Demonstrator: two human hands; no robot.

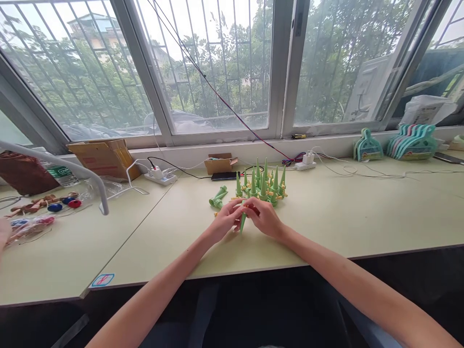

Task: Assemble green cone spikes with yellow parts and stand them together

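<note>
A green plant watering spike (242, 225) points tip-down toward the table's near side, its upper part covered by my fingers. My left hand (227, 218) is closed around it from the left. From the right, my right hand (265, 218) pinches at its top, where a bit of yellow shows. Just beyond my hands stand several green watering spikes (263, 186) with yellow valves, their tips upward. A few more green spikes (218, 196) lie on their sides to the left of that group.
Behind the spikes are a phone (225, 176) and a small open carton (219, 163). Power strips (161, 179) with cables line the wall. At left are a lamp arm (97, 186), wooden toys (36, 205) and another person's hand (4, 232). Teal dustpan sets (411, 142) stand at right.
</note>
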